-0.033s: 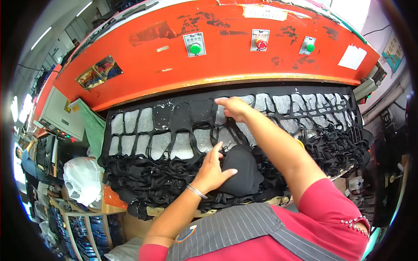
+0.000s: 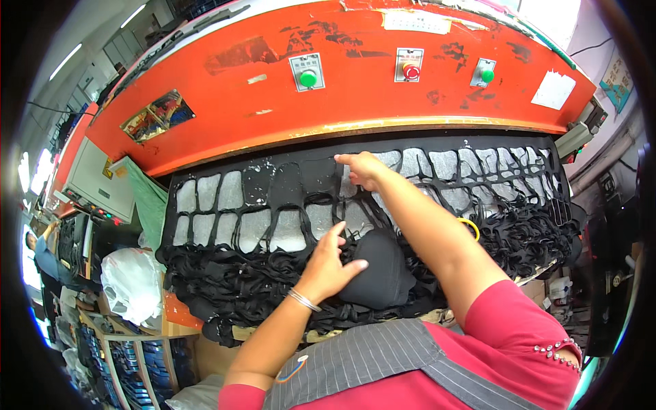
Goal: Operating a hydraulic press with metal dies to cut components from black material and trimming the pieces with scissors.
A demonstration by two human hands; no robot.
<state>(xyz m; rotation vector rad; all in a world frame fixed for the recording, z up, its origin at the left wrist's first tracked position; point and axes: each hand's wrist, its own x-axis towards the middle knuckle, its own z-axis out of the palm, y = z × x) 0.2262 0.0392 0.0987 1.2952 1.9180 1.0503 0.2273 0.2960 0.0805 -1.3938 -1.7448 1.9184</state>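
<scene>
My left hand (image 2: 329, 268) is over the heap of black strips, fingers stretched out and thumb spread. Its thumb tip lies at the left edge of a stack of rounded black fabric pieces (image 2: 377, 270). My right hand (image 2: 362, 169) reaches over the black perforated sheet (image 2: 290, 212), index finger extended leftward and thumb lower down, apart from it. The index fingertip is at the right edge of a filled black panel (image 2: 318, 176); whether it touches cannot be made out. Most other openings in the sheet show a grey-white surface. Nothing shows in either hand.
Behind the sheet rises an orange machine front (image 2: 225, 102) with a green button (image 2: 308, 78), a red button (image 2: 411, 71) and another green one. Tangled black strips (image 2: 225, 287) line the near edge. At left are a white plastic bag (image 2: 132, 283) and a grey control box (image 2: 102, 179).
My left hand has shifted very slightly left. My right hand stays in nearly the same place; a yellow ring beside my right forearm shows more fully.
</scene>
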